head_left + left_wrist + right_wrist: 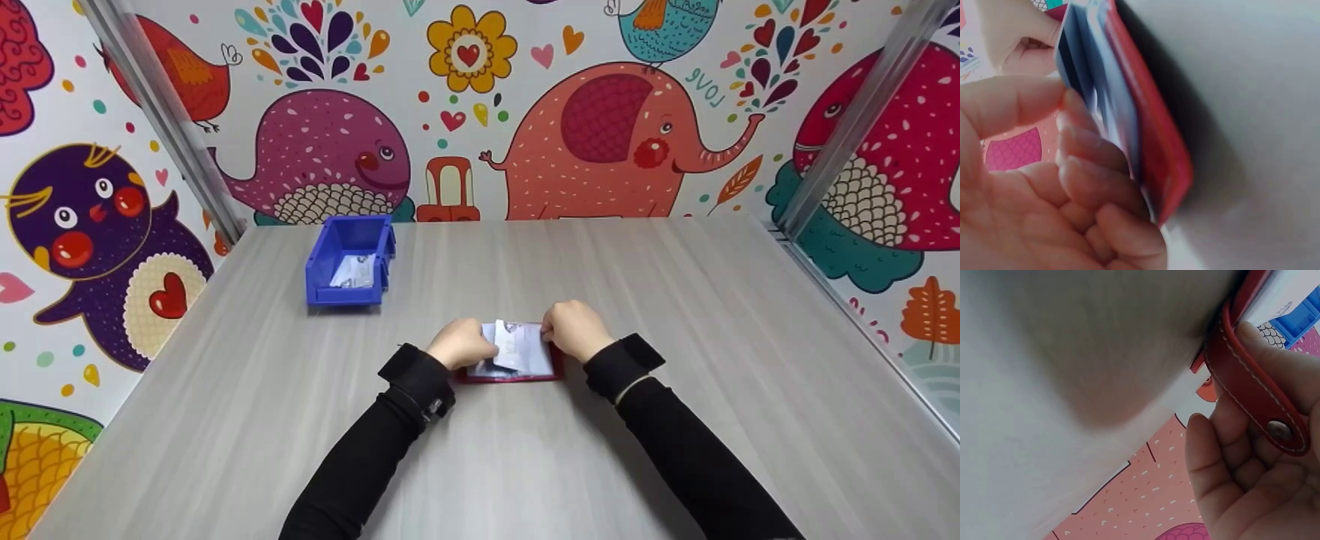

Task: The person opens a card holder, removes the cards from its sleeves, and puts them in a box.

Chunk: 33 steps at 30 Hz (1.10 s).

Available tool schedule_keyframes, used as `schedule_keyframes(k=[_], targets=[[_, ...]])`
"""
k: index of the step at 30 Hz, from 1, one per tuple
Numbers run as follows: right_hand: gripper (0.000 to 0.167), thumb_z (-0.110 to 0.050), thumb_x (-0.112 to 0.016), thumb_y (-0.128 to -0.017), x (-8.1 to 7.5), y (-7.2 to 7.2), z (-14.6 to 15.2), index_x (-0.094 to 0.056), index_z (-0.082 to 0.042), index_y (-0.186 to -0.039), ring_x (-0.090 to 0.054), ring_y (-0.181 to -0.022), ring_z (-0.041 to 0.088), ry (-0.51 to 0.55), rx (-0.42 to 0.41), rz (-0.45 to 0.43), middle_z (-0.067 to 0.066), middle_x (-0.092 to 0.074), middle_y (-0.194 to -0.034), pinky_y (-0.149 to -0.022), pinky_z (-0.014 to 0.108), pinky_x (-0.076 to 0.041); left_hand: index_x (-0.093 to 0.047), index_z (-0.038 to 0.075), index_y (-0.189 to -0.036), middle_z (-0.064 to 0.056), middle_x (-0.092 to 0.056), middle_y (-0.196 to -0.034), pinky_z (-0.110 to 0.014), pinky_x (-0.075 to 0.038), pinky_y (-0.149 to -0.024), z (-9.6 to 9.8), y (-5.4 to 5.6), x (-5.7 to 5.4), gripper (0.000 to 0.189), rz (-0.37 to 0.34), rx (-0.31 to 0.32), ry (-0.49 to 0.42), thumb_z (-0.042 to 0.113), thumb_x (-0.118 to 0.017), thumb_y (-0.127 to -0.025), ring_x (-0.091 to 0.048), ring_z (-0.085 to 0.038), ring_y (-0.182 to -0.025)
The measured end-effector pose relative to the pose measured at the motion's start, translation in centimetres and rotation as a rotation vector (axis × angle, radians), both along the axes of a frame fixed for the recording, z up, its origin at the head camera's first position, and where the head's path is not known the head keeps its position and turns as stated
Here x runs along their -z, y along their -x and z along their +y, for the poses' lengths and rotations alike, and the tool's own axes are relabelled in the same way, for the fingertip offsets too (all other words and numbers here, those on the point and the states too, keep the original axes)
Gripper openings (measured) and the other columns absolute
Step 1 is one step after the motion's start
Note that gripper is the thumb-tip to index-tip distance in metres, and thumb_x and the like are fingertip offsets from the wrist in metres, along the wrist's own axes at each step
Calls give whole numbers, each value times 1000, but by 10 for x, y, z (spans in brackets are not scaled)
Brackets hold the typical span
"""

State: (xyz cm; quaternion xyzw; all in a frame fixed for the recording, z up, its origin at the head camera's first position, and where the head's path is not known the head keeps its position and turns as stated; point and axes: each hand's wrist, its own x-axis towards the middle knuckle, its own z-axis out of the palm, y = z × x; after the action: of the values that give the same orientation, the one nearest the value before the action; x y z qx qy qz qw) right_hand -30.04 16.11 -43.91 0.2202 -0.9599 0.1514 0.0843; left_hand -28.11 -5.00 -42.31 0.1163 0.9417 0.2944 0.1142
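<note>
A red card holder [559, 366] with pale sleeves lies open on the table in front of the person. My left hand [463, 343] pinches a white card [512, 341], which lies at a slant over the sleeves. From the left wrist view, the card [1067, 56] shows a dark stripe, and the red cover [1154, 126] stands behind the sleeves. My right hand [577, 328] grips the holder's right edge between thumb and fingers. Across that palm hangs a red strap [1247, 377] with pale stitching and a metal snap [1279, 430]. The card's lower end is partly hidden by the left fingers.
A blue plastic bin [345, 295] stands at the back left of the table, with white cards [354, 271] inside. Printed wall panels [465, 112] border the table at the back and sides. Metal posts [161, 112] rise at the back corners.
</note>
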Motion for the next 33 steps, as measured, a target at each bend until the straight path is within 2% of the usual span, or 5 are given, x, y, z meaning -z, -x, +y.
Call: schedule_keyframes(k=[6, 13, 17, 23, 33], targets=[[6, -4, -82, -77, 0, 0, 0, -76, -3, -75, -67, -76, 30, 5, -4, -4, 8, -73, -78, -72, 43, -54, -38, 18, -54, 6, -38, -56, -26, -32, -51, -7, 1, 0, 34, -2, -16, -36, 11, -63, -76, -39, -13, -52], [5, -5, -81, -77, 0, 0, 1, -77, -4, -74, -67, -75, 31, -10, -19, 3, 8, -72, -77, -71, 44, -53, -40, 18, -58, 3, -42, -61, -27, -34, -53, -15, 1, -1, 28, -15, -72, -41, 11, -62, -74, -42, -15, -56], [4, -4, -81, -76, 0, 0, 1, -77, -4, -74, -67, -75, 31, -9, -23, 7, 8, -72, -77, -71, 44, -53, -40, 18, -58, 3, -43, -61, -28, -34, -54, -19, 2, -2, 26, 13, -92, -35, 12, -61, -73, -43, -16, -58], [4, -5, -81, -78, 1, 1, 1, -77, -4, -75, -68, -77, 30, -22, -9, -4, 8, -73, -80, -72, 43, -54, -37, 20, -53, 6, -35, -54, -28, -28, -50, -26, 5, -1, 30, 75, -83, 0, 14, -57, -75, -35, -13, -51], [4, -5, -81, -78, 1, 0, 0, -77, -5, -77, -68, -77, 30, -14, 3, -1, 8, -73, -81, -72, 43, -54, -39, 18, -56, 5, -41, -56, -29, -33, -52, -45, 13, -10, 30, 85, -198, -61, 13, -56, -80, -40, -13, -51]])
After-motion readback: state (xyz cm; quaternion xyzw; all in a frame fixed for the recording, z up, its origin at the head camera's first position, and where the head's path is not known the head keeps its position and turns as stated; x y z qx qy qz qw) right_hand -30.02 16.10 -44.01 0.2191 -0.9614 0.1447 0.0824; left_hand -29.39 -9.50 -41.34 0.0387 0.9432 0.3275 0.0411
